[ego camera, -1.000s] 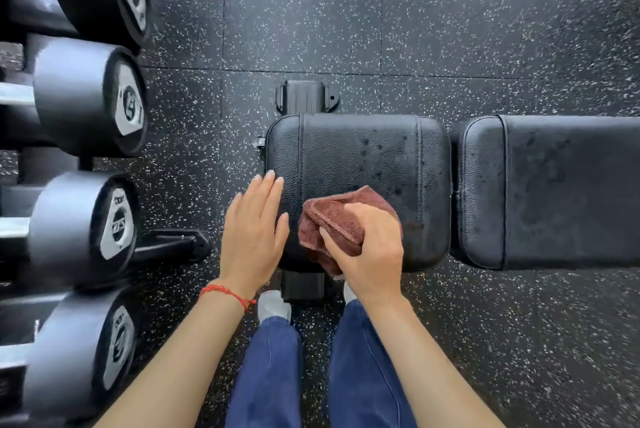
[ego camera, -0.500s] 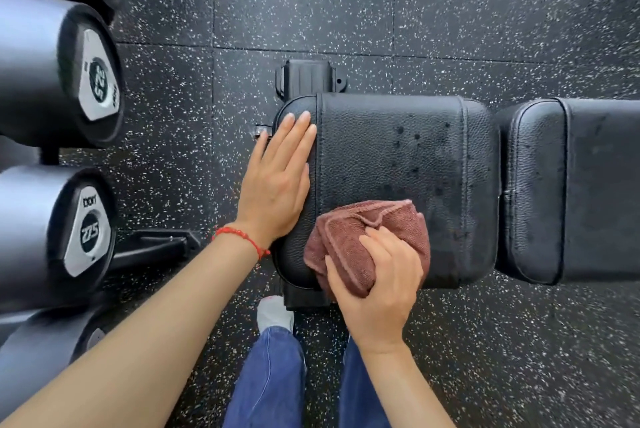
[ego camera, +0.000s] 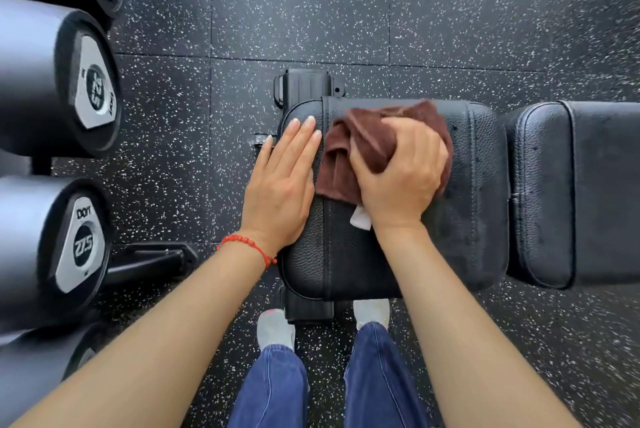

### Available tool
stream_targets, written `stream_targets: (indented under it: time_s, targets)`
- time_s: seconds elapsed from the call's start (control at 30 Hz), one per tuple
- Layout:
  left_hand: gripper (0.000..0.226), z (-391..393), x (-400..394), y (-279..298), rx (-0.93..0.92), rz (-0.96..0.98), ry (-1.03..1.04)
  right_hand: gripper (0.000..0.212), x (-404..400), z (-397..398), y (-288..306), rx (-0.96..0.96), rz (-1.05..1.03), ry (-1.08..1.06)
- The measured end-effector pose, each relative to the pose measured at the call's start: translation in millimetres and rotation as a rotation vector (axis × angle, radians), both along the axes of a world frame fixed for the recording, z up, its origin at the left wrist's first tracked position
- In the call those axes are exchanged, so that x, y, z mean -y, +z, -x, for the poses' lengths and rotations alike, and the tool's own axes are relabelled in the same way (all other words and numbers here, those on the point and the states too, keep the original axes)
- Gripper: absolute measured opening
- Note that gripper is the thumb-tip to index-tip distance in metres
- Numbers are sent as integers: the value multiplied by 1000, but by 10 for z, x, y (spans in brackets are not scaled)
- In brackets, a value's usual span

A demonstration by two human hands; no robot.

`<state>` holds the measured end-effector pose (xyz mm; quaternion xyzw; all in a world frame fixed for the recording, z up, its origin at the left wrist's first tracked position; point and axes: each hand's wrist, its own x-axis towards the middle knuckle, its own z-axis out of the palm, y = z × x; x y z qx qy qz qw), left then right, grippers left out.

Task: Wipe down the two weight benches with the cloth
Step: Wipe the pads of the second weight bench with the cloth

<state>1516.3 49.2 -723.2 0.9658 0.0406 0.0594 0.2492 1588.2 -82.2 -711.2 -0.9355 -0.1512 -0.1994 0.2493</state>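
Head view, looking straight down. Right hand (ego camera: 401, 175) grips a bunched brown cloth (ego camera: 360, 147), fingers curled over it, pressing it onto the black seat pad (ego camera: 467, 213) of the weight bench. Cloth sits on the far-left part of the pad, reaching the far edge; a white tag (ego camera: 360, 220) pokes out under the wrist. Left hand (ego camera: 284, 182) lies flat on the pad's left end, fingers straight and together, holding nothing, palm down just beside the cloth, fingertips near the seam; touching the cloth or not, can't tell. Red bead bracelet (ego camera: 249, 244) on the left wrist.

Second black pad (ego camera: 588, 192) lies to the right of the seat pad, narrow gap between them, runs out of frame on the right; probably the same bench's back pad, hard to confirm from this angle. Black frame foot (ego camera: 304, 88) sticks out past the far-left corner of the seat pad, another frame part (ego camera: 308, 306) at the near edge between the shoes.

Person's legs in blue jeans (ego camera: 273, 389), grey shoes (ego camera: 275, 329) close to the bench's near edge. Dumbbell rack on the left: black dumbbells (ego camera: 41, 74) stacked, silver end plates, one marked 27.5 (ego camera: 83, 246). Floor (ego camera: 294, 5) is black speckled rubber tile.
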Motion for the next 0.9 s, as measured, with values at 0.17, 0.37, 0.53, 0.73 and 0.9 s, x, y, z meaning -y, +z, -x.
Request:
stream_targets:
  time_s: [0.17, 0.37, 0.53, 0.73, 0.9]
  targets:
    - [44, 19, 25, 50, -41, -72, 10, 36, 36, 93, 26, -82, -15, -24]
    - [47, 97, 190, 168, -141, -64, 84, 29, 526, 801, 55, -136, -53, 89]
    - [52, 227, 453, 235, -169, -46, 115, 31, 915, 1153, 26, -156, -16, 157]
    - [51, 206, 656, 124, -163, -144, 130, 37, 851, 656, 19, -88, -34, 146]
    - [50, 213, 652, 106, -143, -170, 136, 38, 721, -15, 42, -88, -66, 41]
